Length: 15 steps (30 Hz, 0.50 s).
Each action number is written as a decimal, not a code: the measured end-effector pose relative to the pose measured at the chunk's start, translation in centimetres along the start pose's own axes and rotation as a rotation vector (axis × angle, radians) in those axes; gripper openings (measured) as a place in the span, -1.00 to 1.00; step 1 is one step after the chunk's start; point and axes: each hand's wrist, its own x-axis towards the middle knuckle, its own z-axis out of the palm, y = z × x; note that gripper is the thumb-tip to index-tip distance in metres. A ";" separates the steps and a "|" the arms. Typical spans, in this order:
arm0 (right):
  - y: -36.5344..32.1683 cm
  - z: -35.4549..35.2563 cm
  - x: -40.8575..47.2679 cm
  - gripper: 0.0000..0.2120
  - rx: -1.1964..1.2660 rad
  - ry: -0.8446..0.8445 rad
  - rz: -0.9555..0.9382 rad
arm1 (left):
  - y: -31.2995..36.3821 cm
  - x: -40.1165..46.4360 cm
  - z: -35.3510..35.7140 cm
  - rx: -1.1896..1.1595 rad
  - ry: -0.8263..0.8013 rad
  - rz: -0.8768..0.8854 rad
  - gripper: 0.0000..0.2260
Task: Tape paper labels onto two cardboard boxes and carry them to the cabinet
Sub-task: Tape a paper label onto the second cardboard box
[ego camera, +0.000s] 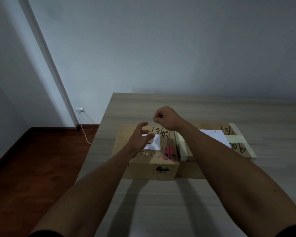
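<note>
Two cardboard boxes stand side by side on the table. The left box (143, 165) carries a small white paper label (155, 145) on its top. My left hand (140, 139) hovers over that label with curled fingers and holds what looks like a clear tape roll (152, 140), which is hard to make out. Higher and further back, my right hand (167, 119) pinches a thin pale tape end (161, 115). The right box (191, 168) has a larger white label (215, 136) and pale tape bands across it; my right forearm hides part of it.
Red-handled scissors (169, 151) lie on the left box's right edge. The wooden table (161, 202) reaches the wall behind. Its left edge drops to a dark wood floor (32, 168), where a white cable (85, 132) runs to a wall socket.
</note>
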 end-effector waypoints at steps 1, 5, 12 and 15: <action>0.0 0.1 0.0 -0.90 -0.022 -0.005 -0.004 | 0.2 0.1 0.0 0.010 -0.033 -0.015 -0.47; 0.0 0.2 0.0 -0.88 -0.078 -0.022 -0.015 | 0.4 0.3 0.2 0.009 -0.130 -0.068 -0.51; 0.4 0.1 -0.2 -0.89 -0.052 -0.005 0.004 | 0.7 0.4 0.5 0.007 -0.181 -0.065 -0.50; 0.8 0.1 -0.2 -0.90 -0.017 0.002 0.015 | 0.6 0.4 0.6 0.002 -0.190 -0.067 -0.50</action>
